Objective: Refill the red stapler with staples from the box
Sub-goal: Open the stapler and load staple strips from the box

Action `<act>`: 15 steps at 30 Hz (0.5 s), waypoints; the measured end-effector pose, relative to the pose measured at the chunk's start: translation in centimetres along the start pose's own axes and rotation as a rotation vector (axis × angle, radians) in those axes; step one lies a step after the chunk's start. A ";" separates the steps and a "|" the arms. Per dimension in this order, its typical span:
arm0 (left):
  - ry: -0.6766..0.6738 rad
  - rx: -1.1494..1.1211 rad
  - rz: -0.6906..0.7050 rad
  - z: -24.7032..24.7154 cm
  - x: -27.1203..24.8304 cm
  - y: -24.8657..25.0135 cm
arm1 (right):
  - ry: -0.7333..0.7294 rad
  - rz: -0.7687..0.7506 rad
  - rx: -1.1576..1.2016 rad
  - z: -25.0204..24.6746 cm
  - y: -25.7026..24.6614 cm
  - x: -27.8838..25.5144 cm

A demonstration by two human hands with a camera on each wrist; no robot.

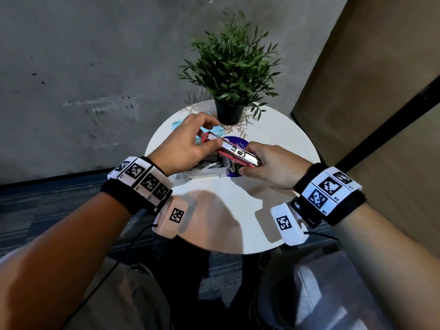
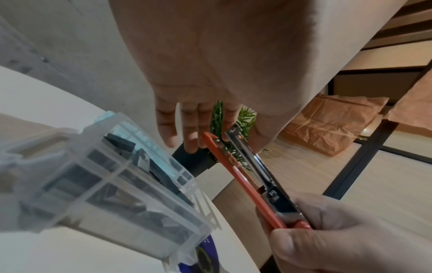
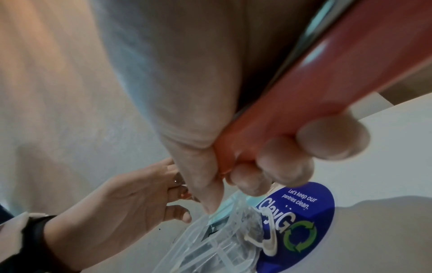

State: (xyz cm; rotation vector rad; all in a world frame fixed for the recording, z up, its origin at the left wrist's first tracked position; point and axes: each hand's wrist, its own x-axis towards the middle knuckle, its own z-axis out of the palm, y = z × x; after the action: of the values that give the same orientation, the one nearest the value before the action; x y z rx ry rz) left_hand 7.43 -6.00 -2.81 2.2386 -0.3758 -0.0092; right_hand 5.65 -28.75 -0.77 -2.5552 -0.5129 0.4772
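Note:
The red stapler (image 1: 234, 151) is held above the round white table (image 1: 238, 210), its metal magazine (image 2: 251, 162) swung apart from the red arm (image 2: 243, 182). My left hand (image 1: 209, 136) pinches the stapler's far end, with its fingertips (image 2: 191, 146) on the red tip and the thumb on the metal. My right hand (image 1: 250, 164) grips the near end, its fingers (image 3: 287, 166) curled round the red body (image 3: 327, 77). A clear plastic box (image 1: 202, 171) holding staple strips lies open under the stapler; it also shows as the box (image 2: 105, 184) and the box (image 3: 222, 240).
A potted green plant (image 1: 229, 75) stands at the table's far edge, just behind my left hand. A blue round sticker (image 3: 301, 218) lies on the tabletop beneath the box. A light-blue lid (image 1: 177, 123) lies at the far left. Carpeted floor surrounds the table.

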 end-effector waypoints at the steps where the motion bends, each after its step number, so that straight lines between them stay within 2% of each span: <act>1: -0.023 -0.055 -0.039 0.0 0.0 0.1 | 0.003 -0.001 0.002 0.0 0.0 0.0; 4: -0.066 -0.198 -0.133 0.0 0.1 0.4 | -0.010 -0.008 0.004 0.1 0.0 0.0; 7: -0.061 -0.249 -0.160 0.0 0.2 0.1 | -0.018 -0.020 -0.008 0.1 0.1 0.0; 10: -0.094 -0.267 -0.140 0.0 0.2 0.2 | -0.015 -0.024 -0.011 0.0 0.2 -0.1; 12: -0.179 -0.261 -0.090 -0.2 0.1 0.4 | -0.008 -0.026 0.001 -0.1 0.3 0.0; 15: -0.261 -0.108 0.021 -0.4 -0.2 0.6 | -0.004 -0.031 0.001 -0.4 0.3 -0.1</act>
State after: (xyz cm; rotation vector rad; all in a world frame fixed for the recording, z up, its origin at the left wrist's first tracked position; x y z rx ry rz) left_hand 7.15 -5.99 -2.13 2.1307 -0.5263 -0.3062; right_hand 5.81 -29.20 -0.61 -2.5422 -0.5524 0.4718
